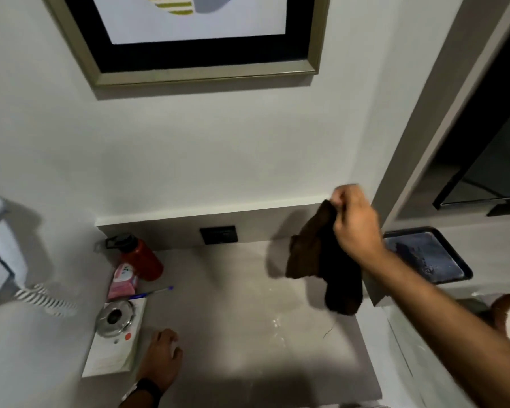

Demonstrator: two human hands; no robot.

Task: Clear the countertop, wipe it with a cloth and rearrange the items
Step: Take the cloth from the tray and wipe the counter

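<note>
**Brown cloth held above the countertop**

The right hand (355, 222) pinches one dark brown cloth (324, 257), limp and crumpled, hanging over the grey countertop (233, 334). The left hand (162, 357) rests flat, fingers loosely curled. Along the left: one red bottle (142, 257), one pink packet (122, 282), one blue pen (150, 293), one ashtray (115, 318).

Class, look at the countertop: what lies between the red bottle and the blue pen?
In the head view, a pink packet lies between the red bottle and the blue pen, at the countertop's left edge.

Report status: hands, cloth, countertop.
Right hand holds brown cloth up, off the countertop. Left hand rests flat on it. Bottle, pink pack, pen, ashtray crowd left edge.
</note>
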